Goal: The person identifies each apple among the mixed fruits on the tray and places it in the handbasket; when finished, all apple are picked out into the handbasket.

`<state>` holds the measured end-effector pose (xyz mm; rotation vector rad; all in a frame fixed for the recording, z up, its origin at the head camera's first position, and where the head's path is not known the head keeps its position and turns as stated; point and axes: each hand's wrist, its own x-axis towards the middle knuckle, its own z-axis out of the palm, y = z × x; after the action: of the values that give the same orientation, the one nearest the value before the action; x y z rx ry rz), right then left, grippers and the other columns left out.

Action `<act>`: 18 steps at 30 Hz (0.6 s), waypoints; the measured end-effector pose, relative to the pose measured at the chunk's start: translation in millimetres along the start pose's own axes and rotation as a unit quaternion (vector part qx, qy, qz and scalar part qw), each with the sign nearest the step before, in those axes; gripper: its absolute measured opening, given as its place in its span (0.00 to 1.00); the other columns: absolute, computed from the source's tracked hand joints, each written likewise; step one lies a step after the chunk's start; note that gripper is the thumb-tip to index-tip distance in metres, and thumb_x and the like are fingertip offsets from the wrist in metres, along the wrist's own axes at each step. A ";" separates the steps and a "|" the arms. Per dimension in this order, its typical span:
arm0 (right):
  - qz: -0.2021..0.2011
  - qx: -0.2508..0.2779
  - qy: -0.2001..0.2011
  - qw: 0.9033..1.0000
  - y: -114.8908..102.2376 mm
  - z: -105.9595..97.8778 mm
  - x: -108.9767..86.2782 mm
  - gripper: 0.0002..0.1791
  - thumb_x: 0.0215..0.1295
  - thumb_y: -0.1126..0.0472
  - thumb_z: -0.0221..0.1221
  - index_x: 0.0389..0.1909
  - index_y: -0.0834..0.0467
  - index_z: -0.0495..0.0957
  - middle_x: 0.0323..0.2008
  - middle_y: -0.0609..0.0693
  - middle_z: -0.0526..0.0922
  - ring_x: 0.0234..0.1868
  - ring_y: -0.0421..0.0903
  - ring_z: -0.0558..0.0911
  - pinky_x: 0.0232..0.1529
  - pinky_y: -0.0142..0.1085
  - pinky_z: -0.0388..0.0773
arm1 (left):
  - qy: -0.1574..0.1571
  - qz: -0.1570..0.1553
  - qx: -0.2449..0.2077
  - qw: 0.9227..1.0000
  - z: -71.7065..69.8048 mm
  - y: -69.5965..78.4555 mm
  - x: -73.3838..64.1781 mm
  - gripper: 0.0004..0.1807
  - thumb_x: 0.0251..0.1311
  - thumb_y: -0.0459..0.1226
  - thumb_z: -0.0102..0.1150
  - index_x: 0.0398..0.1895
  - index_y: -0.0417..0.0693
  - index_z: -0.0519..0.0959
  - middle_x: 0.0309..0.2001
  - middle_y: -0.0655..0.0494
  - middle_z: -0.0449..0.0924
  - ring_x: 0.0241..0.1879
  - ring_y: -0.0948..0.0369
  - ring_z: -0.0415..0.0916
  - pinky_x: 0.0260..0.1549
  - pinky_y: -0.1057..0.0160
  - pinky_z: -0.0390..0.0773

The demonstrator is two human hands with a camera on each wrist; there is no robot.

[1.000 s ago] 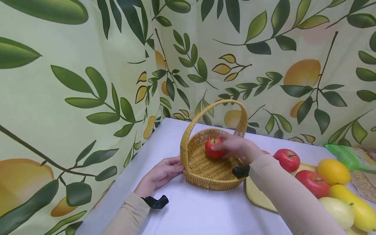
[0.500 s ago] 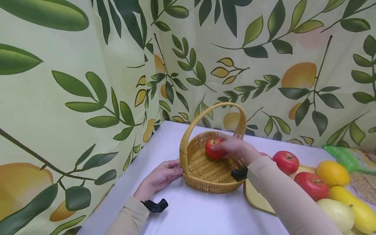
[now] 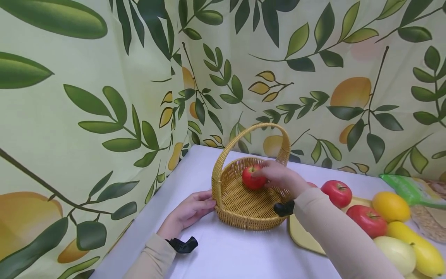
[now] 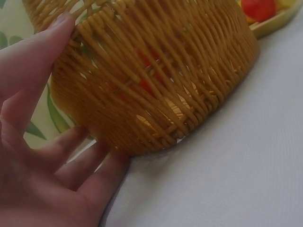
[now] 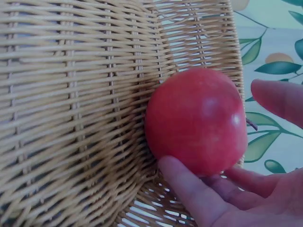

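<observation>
A wicker basket (image 3: 244, 220) with a tall arched handle stands on the white table. Inside it, near the back wall, sits a red apple (image 3: 253, 179). My right hand (image 3: 282, 176) reaches in over the rim, its fingers loosely about the apple. In the right wrist view some fingertips touch or nearly touch the apple (image 5: 196, 120), while one digit stands apart from it near the stem. My left hand (image 3: 189, 211) rests against the basket's left side. The left wrist view has its extended fingers low on the wicker wall (image 4: 156, 85) and its thumb up by the rim.
Right of the basket lies a yellow tray (image 3: 306, 234), partly behind my right sleeve. More red apples (image 3: 336, 193), an orange lemon-like fruit (image 3: 391, 206), a long yellow fruit (image 3: 418, 248) and a pale green fruit (image 3: 395, 254) lie there. A green packet (image 3: 409, 188) is farther back.
The head view has shifted slightly, so the scene sits a little lower and farther left. Basket, apple and both hands keep nearly the same places; the right thumb shifts slightly at the apple.
</observation>
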<state>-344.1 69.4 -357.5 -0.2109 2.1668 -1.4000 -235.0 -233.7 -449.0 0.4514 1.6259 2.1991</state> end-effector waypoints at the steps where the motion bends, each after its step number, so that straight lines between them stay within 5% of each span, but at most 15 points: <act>1: 0.001 0.006 0.005 1.000 0.3 -0.8 -0.9 0.43 0.68 0.58 0.65 0.76 0.68 0.52 0.69 0.68 0.63 0.69 0.64 0.67 0.65 0.58 0.73 | 0.002 -0.001 0.000 1.000 -0.1 0.1 0.1 0.21 0.68 0.28 0.58 0.64 0.43 0.80 0.73 0.34 0.64 0.64 0.56 0.74 0.68 0.55 0.70; 6: -0.001 -0.004 0.005 1.000 0.0 -5.1 -8.7 0.43 0.69 0.56 0.65 0.76 0.67 0.55 0.70 0.67 0.64 0.67 0.63 0.69 0.65 0.55 0.74 | 0.004 -0.002 0.002 1.000 -2.1 -0.3 -1.0 0.23 0.68 0.28 0.58 0.66 0.39 0.77 0.73 0.35 0.64 0.65 0.56 0.73 0.68 0.54 0.69; 12: -0.015 -0.055 0.006 0.998 -2.3 -12.5 -21.8 0.40 0.68 0.52 0.66 0.74 0.66 0.62 0.68 0.65 0.68 0.64 0.62 0.74 0.61 0.54 0.78 | 0.004 -0.004 -0.006 1.000 -1.2 0.2 -1.8 0.20 0.69 0.26 0.56 0.58 0.53 0.85 0.74 0.34 0.61 0.64 0.59 0.74 0.68 0.56 0.70; 18: -0.020 -0.079 0.008 0.997 -2.5 -21.5 -33.7 0.38 0.68 0.50 0.66 0.72 0.64 0.66 0.67 0.63 0.71 0.64 0.63 0.74 0.60 0.53 0.79 | 0.000 -0.002 -0.009 1.000 -2.0 0.1 0.2 0.20 0.68 0.27 0.57 0.60 0.51 0.83 0.73 0.36 0.64 0.63 0.58 0.74 0.68 0.55 0.70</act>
<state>-327.4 99.2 -336.6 -0.3036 2.3005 -1.2556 -236.1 -235.3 -449.5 0.4418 1.6057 2.2085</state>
